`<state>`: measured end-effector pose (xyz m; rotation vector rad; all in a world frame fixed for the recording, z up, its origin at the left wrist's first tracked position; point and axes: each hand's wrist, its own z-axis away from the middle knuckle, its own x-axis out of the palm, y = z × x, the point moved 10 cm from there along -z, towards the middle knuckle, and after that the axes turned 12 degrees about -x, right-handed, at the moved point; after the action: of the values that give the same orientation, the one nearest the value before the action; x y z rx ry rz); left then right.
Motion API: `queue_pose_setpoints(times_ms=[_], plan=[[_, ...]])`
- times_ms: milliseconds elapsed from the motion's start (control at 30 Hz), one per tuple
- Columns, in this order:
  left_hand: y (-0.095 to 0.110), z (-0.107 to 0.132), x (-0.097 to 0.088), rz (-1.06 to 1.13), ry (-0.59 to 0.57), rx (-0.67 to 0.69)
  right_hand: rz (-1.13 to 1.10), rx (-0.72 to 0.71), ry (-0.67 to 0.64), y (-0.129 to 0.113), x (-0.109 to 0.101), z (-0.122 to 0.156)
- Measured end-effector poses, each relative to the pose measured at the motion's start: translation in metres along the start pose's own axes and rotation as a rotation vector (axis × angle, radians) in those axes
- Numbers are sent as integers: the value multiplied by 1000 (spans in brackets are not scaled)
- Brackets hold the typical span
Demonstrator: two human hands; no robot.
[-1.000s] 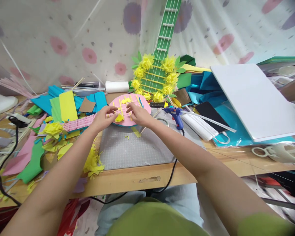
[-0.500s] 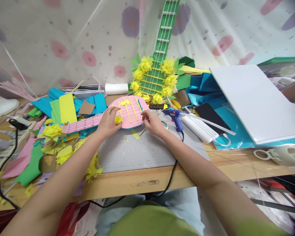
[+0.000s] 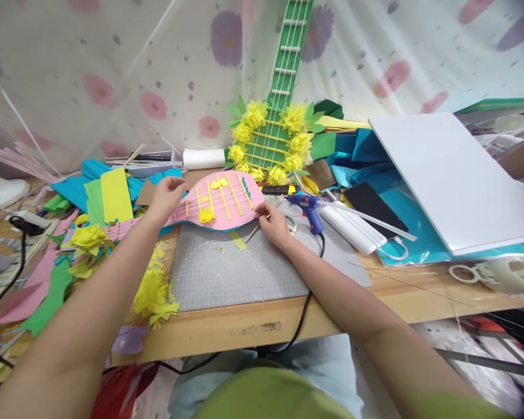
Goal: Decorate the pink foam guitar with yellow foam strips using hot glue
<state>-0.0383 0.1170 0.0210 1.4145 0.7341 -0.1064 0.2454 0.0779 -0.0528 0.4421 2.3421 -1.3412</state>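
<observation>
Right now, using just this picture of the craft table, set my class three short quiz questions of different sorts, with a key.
1. True or false: the glue gun lies to the right of the pink guitar.
2. Where on the pink guitar do the fingertips of the right hand rest? A its right edge; B its neck; C its middle.
3. Fill in: the paper flowers around the green guitar are ____.
Key: 1 true; 2 A; 3 yellow.
</observation>
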Motion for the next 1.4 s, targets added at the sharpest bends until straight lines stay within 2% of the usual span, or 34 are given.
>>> queue_pose_setpoints(times_ms=[100, 267, 367, 467, 533, 733, 900, 1033, 1233, 1300, 1400], plan=[[0, -10, 17, -201, -56, 26, -67, 80, 54, 10, -5, 1], [10, -23, 52, -686, -235, 114, -77, 83, 125, 14, -9, 1], [18, -24, 67, -830, -309, 208, -90, 76, 139, 15, -9, 0], [21, -21, 78, -905, -329, 309, -97, 86, 123, 16, -7, 1], [18, -21, 80, -920, -315, 337, -96, 95, 112, 17, -6, 1], [2, -26, 81, -896, -330, 279, -104, 94, 109, 21, -5, 2], [7, -23, 76, -855, -310, 320, -117, 87, 114, 22, -4, 2], [9, -21, 68, -793, -313, 282, -117, 87, 115, 21, -5, 2], [8, -20, 72, -915, -280, 353, -104, 94, 113, 21, -5, 3], [4, -23, 73, -902, -283, 303, -100, 92, 117, 21, -6, 3], [-5, -27, 73, -884, -292, 156, -100, 95, 118, 21, -6, 3]])
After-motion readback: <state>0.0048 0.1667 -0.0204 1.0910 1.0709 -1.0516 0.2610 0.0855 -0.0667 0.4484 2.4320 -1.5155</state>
